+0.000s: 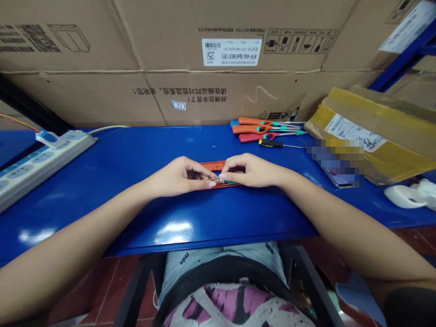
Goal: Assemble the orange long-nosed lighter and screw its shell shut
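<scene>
Both hands meet over an opened orange plastic casing (214, 165) on the blue table. My left hand (182, 177) comes in from the left, its thumb and fingertips pinched on a small metallic part (217, 179). From the right, my right hand (248, 170) has its thumb and index fingertip closed at the same small part. A thin green piece (229, 182) shows under my right thumb. The hands cover much of the casing, and the small part's exact shape is too small to tell.
Orange and red lighters (254, 129) lie at the back, with a black-yellow screwdriver (271, 143) in front. A phone (335, 170) and a yellow-taped box (374, 131) are on the right. A white power strip (44, 159) lies left. Cardboard (102, 100) stands behind the table.
</scene>
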Demonstrator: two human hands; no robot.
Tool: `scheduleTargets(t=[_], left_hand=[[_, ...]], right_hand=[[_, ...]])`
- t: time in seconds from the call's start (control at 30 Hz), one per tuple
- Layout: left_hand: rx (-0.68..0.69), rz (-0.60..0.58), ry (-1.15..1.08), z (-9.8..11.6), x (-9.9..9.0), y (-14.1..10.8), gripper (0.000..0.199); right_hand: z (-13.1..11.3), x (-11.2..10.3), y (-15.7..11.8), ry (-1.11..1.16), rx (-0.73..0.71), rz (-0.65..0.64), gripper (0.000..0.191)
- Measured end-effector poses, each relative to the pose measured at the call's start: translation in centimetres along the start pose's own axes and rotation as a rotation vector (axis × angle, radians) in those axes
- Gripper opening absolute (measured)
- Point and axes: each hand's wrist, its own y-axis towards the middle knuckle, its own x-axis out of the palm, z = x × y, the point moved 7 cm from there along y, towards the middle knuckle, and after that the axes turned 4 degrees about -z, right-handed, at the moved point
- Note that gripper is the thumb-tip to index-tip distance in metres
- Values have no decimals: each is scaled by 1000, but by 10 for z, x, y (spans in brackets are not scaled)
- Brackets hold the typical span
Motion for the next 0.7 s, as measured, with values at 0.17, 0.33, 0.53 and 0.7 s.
scheduleTargets(t=[0.17,0.33,0.53,0.7], left_hand=[[-21,1,102,-1,-2,0,39],[-40,3,141,-4,-10,-1,35],[-64,61,226,-1,-25,-3,27],[-172,-7,131,-14,-20,-3,34]], right_hand=[[4,4,3,59,47,27,25],[7,4,3,26,94,50,22],[9,4,3,-55,120,66,19],[7,5,3,-67,117,74,19]])
